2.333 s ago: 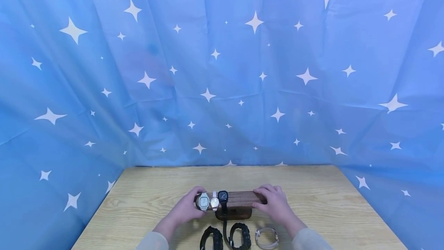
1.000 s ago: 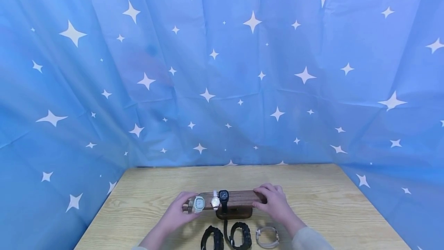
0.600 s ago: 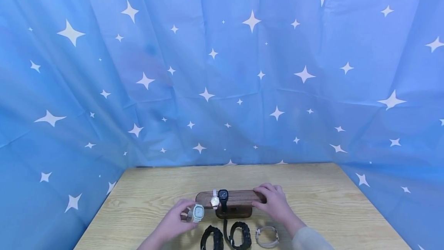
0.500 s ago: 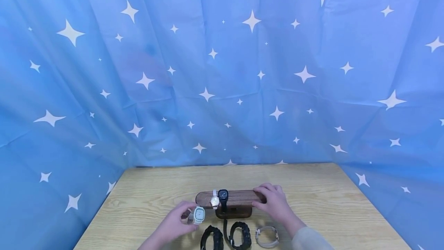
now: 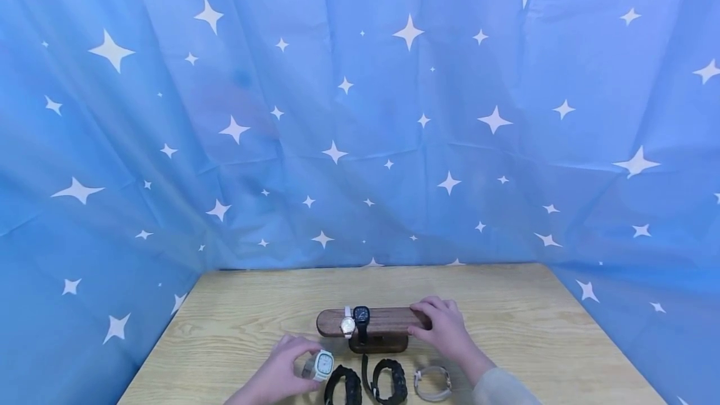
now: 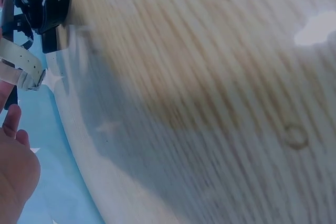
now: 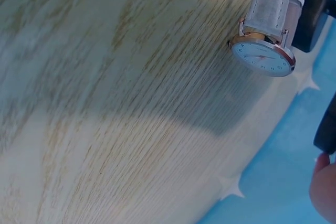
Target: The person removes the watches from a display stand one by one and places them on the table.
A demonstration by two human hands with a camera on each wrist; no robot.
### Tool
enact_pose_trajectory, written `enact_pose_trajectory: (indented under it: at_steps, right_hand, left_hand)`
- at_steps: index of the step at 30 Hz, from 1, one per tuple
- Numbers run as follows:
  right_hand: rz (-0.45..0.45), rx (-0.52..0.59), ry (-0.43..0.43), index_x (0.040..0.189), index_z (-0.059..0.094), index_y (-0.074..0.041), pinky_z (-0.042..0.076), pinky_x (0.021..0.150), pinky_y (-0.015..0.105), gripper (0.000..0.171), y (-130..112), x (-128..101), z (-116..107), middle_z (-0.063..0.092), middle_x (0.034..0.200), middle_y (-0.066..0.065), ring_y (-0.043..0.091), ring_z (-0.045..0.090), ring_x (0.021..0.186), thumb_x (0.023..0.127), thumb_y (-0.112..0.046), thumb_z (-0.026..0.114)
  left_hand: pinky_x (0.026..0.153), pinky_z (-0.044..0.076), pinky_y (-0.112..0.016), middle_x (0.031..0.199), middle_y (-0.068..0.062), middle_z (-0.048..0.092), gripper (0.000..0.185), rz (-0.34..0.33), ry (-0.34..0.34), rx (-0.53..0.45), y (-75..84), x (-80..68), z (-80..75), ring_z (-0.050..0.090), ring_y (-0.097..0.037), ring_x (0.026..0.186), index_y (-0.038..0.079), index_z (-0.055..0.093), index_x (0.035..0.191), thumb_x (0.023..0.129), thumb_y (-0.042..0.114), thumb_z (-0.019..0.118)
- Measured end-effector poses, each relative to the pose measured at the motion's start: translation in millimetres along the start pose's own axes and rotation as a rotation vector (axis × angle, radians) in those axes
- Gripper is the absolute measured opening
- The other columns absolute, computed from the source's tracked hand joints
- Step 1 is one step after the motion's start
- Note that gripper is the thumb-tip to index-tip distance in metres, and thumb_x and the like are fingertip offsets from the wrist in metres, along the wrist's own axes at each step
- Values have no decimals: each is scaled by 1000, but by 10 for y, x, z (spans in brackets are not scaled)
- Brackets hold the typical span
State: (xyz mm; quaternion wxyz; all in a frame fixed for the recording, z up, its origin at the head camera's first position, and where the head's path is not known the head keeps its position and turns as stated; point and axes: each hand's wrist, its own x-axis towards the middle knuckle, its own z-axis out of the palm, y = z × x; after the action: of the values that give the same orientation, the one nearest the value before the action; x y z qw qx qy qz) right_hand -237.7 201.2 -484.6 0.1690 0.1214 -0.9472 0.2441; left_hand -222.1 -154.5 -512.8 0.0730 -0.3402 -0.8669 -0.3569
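Observation:
Between thumb and fingers my left hand (image 5: 287,370) pinches a pale square-faced watch (image 5: 323,364), left of and in front of a dark wooden watch stand (image 5: 394,321). The pale watch strap (image 6: 23,62) shows at the edge of the left wrist view. My right hand (image 5: 447,331) grips the right end of the stand's bar. Around the bar's left half sit a small round-faced watch with a white strap (image 5: 347,327) and, beside it, a black square watch (image 5: 362,316). The bar's left end is bare.
Two black watches, one on the left (image 5: 351,386) and one in the middle (image 5: 396,382), lie near the table's front. Right of them stands a pale-strapped round watch (image 5: 433,385), its face shown in the right wrist view. A blue starry curtain (image 5: 360,142) surrounds the wooden table (image 5: 236,305).
My left hand has drawn the pale square watch off the bar's left end, then brought it forward and down toward the black watches. My right hand has kept its grip on the stand.

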Motion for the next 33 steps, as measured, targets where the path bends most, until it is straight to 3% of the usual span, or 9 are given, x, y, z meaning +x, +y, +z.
enact_pose_trajectory:
  at_steps: [7, 16, 22, 29, 33]
  right_hand:
    - [-1, -5, -2, 109, 68, -15, 40, 83, 50, 42, -1, -1, 7, 58, 107, -1, 29, 47, 99, 73, -34, 79]
    - [18, -19, -14, 110, 67, -16, 40, 81, 50, 43, 18, 2, 18, 58, 109, -1, 30, 46, 99, 73, -33, 78]
    - [19, -21, -15, 110, 67, -16, 40, 82, 49, 42, 23, 4, 16, 58, 110, -1, 29, 46, 100, 74, -34, 78]
    - [13, -17, -20, 110, 67, -16, 40, 81, 46, 43, 16, -9, 16, 58, 110, -1, 27, 46, 100, 73, -34, 78]
    - [12, -16, -17, 110, 67, -16, 39, 81, 46, 43, 21, -9, 18, 58, 109, -2, 27, 46, 100, 73, -34, 78]
  left_hand:
    - [84, 40, -40, 108, 18, 58, 52, -38, -74, -40, 73, -14, -24, 45, -8, 98, 23, 62, 116, 69, 36, 79]
    - [77, 41, -28, 105, 14, 57, 54, -30, -130, -140, 161, -38, 4, 44, -11, 97, 15, 62, 117, 69, 32, 80]
    - [75, 38, -26, 101, 15, 57, 50, 102, -109, -201, 118, -61, 90, 48, -11, 92, 12, 61, 119, 75, 28, 78]
    - [67, 35, -18, 95, 11, 62, 44, 397, 29, -109, 8, -101, 265, 50, -5, 82, 16, 62, 113, 73, 27, 77]
    - [64, 31, -17, 89, 13, 62, 37, 425, 22, -62, -4, -105, 337, 45, 1, 79, 21, 62, 108, 73, 22, 74]
